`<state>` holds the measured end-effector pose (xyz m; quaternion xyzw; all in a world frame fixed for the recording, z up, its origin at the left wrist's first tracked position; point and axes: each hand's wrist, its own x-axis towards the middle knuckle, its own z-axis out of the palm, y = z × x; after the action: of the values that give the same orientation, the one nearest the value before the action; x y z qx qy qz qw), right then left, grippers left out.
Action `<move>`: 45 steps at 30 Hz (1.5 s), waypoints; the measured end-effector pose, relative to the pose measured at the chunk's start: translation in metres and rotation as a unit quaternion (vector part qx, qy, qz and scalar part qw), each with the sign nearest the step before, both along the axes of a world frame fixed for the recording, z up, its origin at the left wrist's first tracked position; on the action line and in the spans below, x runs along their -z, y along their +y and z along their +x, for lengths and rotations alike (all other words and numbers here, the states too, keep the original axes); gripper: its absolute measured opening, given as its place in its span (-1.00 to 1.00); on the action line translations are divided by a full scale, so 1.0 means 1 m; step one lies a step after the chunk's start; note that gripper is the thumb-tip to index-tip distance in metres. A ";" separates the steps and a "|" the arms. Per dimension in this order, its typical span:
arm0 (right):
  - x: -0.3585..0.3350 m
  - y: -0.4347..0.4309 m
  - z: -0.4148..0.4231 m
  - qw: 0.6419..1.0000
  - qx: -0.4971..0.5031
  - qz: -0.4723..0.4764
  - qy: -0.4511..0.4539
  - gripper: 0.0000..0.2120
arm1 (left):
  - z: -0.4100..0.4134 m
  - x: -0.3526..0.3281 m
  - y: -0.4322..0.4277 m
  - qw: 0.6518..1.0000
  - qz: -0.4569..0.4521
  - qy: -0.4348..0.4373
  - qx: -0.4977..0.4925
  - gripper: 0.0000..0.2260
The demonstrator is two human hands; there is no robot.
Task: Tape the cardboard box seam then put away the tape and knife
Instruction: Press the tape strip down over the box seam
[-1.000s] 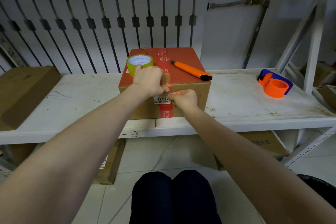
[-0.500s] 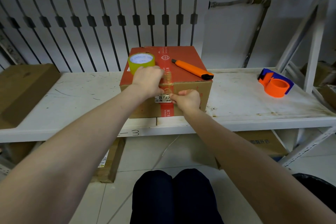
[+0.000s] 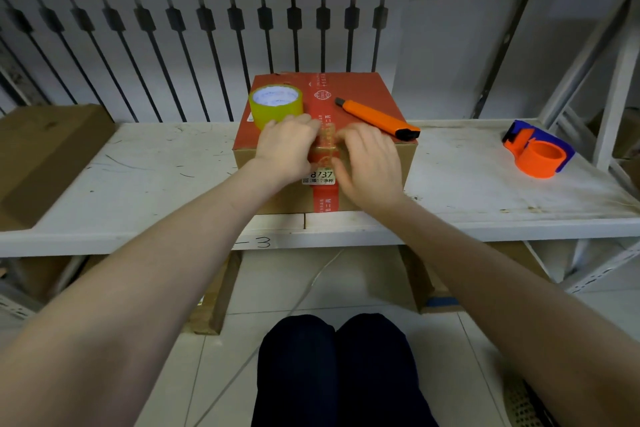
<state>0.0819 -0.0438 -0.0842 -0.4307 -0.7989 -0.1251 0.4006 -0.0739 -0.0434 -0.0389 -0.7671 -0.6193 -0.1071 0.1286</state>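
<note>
On the front middle of the white shelf point(image 3: 138, 177), the cardboard box point(image 3: 360, 88) is standing with its red top facing up and its brown front side close to the front edge of the shelf. A red strip point(image 3: 321, 97) is running along the middle of the top and down the front side, over the seam. A shiny piece of clear tape point(image 3: 325, 140) is lying on this strip at the front top edge of the box, just above a small white label point(image 3: 320, 177).

The left hand point(image 3: 287, 149) is resting on the box just left of the strip, with the fingers lying rather straight on the top and pressing there. The right hand point(image 3: 370, 166) is resting just right of the strip, over the front top edge, with the fingers only a little bent. Both hands are open and are gripping nothing; the fingertips are blurred, so the exact contact with the clear tape cannot be told.

The yellow-green tape roll point(image 3: 276, 107) is lying flat on the box top near its left edge, just behind the left hand. The orange knife point(image 3: 375, 114) is lying slantwise on the right part of the top, and its black end is reaching the front right corner of the box.

Near the right end of the shelf an orange and blue tape dispenser point(image 3: 538, 154) is sitting, well apart from the box. At the left end a brown carton point(image 3: 41, 156) is lying. A white radiator point(image 3: 207, 28) is standing behind the shelf.
</note>
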 end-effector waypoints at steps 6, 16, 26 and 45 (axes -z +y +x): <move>-0.003 0.034 0.002 0.987 -0.020 -0.050 -0.150 -0.49 | -0.007 0.014 -0.005 0.999 0.042 0.010 0.012 -0.58; 0.001 0.037 -0.005 0.992 -0.002 0.012 -0.125 -0.41 | -0.033 0.031 -0.011 0.993 0.087 0.055 0.054 -0.34; -0.003 0.037 -0.002 0.979 -0.015 0.039 -0.199 -0.43 | -0.021 0.023 -0.011 0.997 0.072 0.013 0.021 -0.51; -0.036 0.043 0.011 0.965 -0.091 -0.074 -0.235 -0.61 | -0.013 0.011 -0.002 0.999 0.034 0.009 0.032 -0.60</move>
<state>0.0933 -0.0009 -0.0483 -0.3428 -0.9136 -0.1262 0.1784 -0.0873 -0.0457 -0.0503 -0.7825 -0.5894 -0.1254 0.1569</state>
